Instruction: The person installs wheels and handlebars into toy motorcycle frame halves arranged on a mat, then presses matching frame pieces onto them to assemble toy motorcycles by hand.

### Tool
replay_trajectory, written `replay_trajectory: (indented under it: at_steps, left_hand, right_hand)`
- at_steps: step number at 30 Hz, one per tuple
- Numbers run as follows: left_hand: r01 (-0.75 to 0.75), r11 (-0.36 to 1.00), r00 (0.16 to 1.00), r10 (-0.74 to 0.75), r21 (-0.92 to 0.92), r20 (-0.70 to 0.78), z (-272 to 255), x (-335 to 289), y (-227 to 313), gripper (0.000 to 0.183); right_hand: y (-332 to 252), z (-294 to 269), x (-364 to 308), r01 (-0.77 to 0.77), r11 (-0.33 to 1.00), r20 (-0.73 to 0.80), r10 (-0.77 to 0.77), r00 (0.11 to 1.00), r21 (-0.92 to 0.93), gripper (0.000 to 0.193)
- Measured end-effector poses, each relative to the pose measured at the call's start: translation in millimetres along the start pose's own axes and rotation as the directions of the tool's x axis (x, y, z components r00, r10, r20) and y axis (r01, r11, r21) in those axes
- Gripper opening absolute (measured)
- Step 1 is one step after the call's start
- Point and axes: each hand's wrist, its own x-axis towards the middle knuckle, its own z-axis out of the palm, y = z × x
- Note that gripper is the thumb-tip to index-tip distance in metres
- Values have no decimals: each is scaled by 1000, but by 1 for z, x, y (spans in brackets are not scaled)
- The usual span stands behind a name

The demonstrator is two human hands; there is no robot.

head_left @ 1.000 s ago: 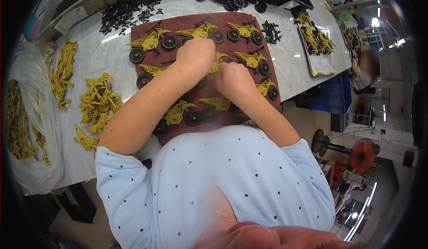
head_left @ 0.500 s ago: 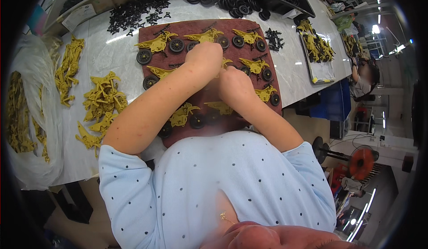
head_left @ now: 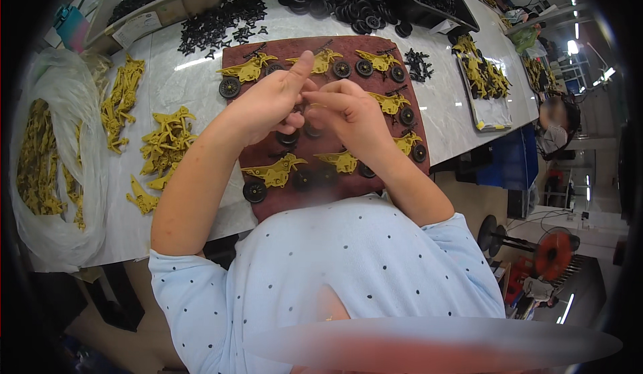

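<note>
My left hand is over the maroon cloth, its thumb stretched up and its other fingers curled in. Close beside it, my right hand has its fingers bent into a pinch toward the left fingers. Whatever lies between them is hidden or too small to name. Rows of yellow toy motorcycle bodies lie on the cloth with black wheels and thin black parts beside them. One black wheel shows just below my left hand. Both hands cover the middle of the rows.
Loose yellow parts and a clear plastic bag of more lie on the left. Along the back are black parts, wheels and bins. A tray of yellow pieces stands right, with a person beyond.
My left hand has moved left and turned, its thumb now raised. My right hand has opened its grip somewhat and shows its fingers. The view has shifted slightly.
</note>
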Motion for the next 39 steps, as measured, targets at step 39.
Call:
replay_trajectory:
  at_steps: [39]
  left_hand:
    - [-26, 272, 746, 646, 962, -162, -55, -9, -80, 18]
  right_hand:
    - [-1, 52, 0, 20, 948, -8, -24, 1000, -318, 14]
